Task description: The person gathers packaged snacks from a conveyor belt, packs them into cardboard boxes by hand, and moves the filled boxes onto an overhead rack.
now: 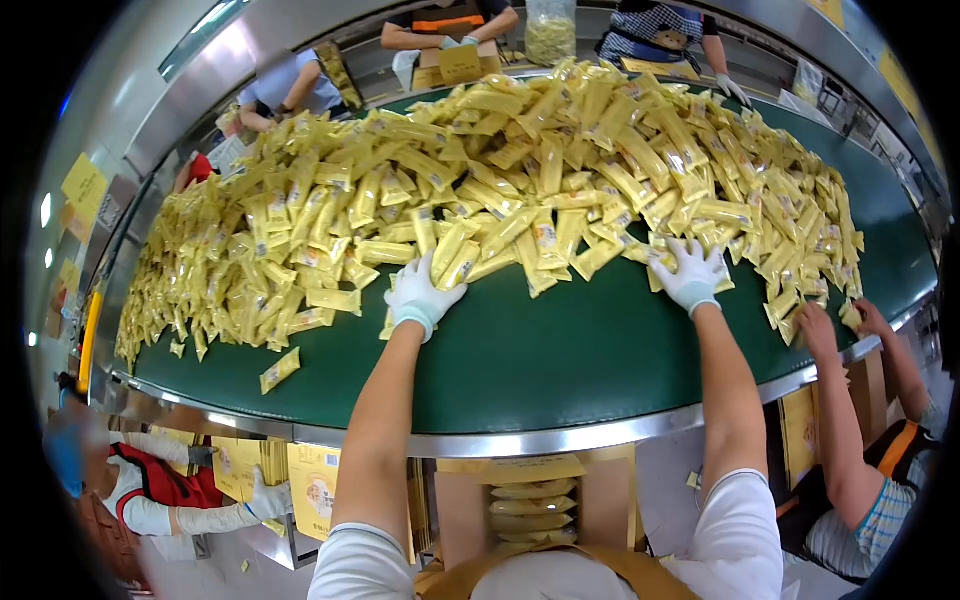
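A large heap of yellow snack packets [560,140] lies across the green conveyor belt [540,360]. Gloved in white, my left hand [422,293] rests at the heap's near edge with fingers spread, touching packets there. Farther right, my right hand [690,274], also in a white glove, lies fingers apart on packets at the near edge. Neither hand is closed around a packet. Below the belt, in front of my body, an open cardboard box [460,520] holds several yellow packets [533,507] in a stack.
The metal belt rim [560,440] runs between me and the belt. A co-worker's bare hands [820,325] handle packets at right. A person in red [165,480] stands by yellow cartons [315,485] at left. Co-workers work across the belt beside a carton [460,65] and a clear bag [551,40].
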The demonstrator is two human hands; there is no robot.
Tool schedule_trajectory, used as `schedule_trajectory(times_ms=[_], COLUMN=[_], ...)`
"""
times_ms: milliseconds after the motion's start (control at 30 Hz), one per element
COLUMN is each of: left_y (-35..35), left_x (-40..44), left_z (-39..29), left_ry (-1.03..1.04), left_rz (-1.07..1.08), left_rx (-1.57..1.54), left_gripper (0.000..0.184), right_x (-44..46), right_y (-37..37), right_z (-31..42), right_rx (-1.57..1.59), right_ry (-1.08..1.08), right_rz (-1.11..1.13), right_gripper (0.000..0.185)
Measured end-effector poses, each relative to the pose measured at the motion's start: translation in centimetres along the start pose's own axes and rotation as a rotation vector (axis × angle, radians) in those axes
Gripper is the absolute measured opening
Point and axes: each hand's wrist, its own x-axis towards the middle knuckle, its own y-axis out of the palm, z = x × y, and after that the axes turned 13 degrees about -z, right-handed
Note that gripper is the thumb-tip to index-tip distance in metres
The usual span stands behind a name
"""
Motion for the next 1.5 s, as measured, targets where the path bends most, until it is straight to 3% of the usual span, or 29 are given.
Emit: schedule_trajectory(times_ms=[167, 333, 400, 433, 500, 567, 600, 633, 667, 733, 800, 900, 1000, 1067, 1167, 1267, 1300, 1433, 1500], left_y=[-1.0, -3.5, -4.8, -5.3, -2.4, -2.5, -2.6, -2.5, -2.4, -2.2, -2.6, -2.4, -4.5, -6.6, -7.3, -5.1, -4.2, -3.6, -3.7], left_x=[-5.1, -10.0, -11.1, -11.3, -11.0, -11.7, -11.9, -11.9, -11.9, -11.4, -10.4, -10.3, -10.6, -11.4, -13.5, -14.7, -14.3, -13.9, -13.4], left_z=[0.4, 0.9, 1.8, 2.6, 6.0, 6.7, 6.9, 7.1, 7.3, 7.4, 7.5, 8.3, 7.3, 5.5, 2.7, 1.4, 1.7, 3.2, 4.1], left_ry=[0.294, 0.56, 0.687, 0.716, 0.592, 0.377, 0.335, 0.292, 0.251, 0.221, 0.154, 0.128, 0.042, 0.046, 0.108, 0.091, 0.091, 0.085, 0.073], left_rz=[-0.025, 0.098, 0.157, 0.167, 0.031, -0.022, 0.007, 0.033, 0.06, 0.083, 0.173, 0.107, 0.065, 0.037, -0.01, 0.106, 0.114, 0.086, 0.096], left_rx=[0.008, 0.033, -0.028, -0.131, -0.3, -0.335, -0.302, -0.271, -0.24, -0.181, -0.091, -0.082, -0.092, -0.121, -0.13, 0.044, 0.05, -0.016, 0.012], left_gripper=[0.086, 0.097, 0.101, 0.095, 0.083, 0.066, 0.065, 0.065, 0.064, 0.059, 0.054, 0.042, 0.036, 0.033, 0.03, 0.048, 0.053, 0.046, 0.045], right_x=[-5.2, -12.1, -14.5, -15.2, -16.1, -16.4, -16.4, -16.4, -16.4, -16.0, -15.3, -14.2, -13.2, -13.1, -12.7, -12.1, -10.4, -10.0, -10.3], right_y=[-0.8, -4.3, -7.5, -9.3, -11.9, -12.0, -12.1, -11.8, -10.8, -11.7, -12.0, -13.9, -17.2, -17.8, -13.5, -7.1, -8.4, -10.5, -10.3], right_z=[1.3, 4.6, 5.8, 5.9, 5.6, 4.4, 3.5, 2.5, 1.2, -1.3, -3.4, -5.5, -3.7, -0.6, 3.7, 5.9, 6.7, 10.4, 10.6], right_rx=[0.143, 0.222, 0.212, 0.185, 0.17, 0.153, 0.141, 0.152, 0.145, 0.054, -0.128, -0.254, 0.213, 0.492, 0.51, 0.392, 0.395, 0.294, 0.274], right_ry=[-0.096, -0.289, -0.373, -0.406, -0.467, -0.439, -0.427, -0.407, -0.39, -0.455, -0.384, -0.204, -0.139, -0.204, -0.307, -0.354, -0.358, -0.606, -0.625], right_rz=[-0.069, -0.094, 0.025, 0.124, 0.254, 0.316, 0.345, 0.331, 0.289, 0.341, 0.389, 0.361, 0.171, 0.135, 0.188, 0.314, 0.516, 0.561, 0.539], right_gripper=[0.073, 0.063, 0.074, 0.082, 0.1, 0.1, 0.1, 0.094, 0.075, 0.051, 0.034, 0.027, 0.031, 0.035, 0.042, 0.048, 0.049, 0.048, 0.048])
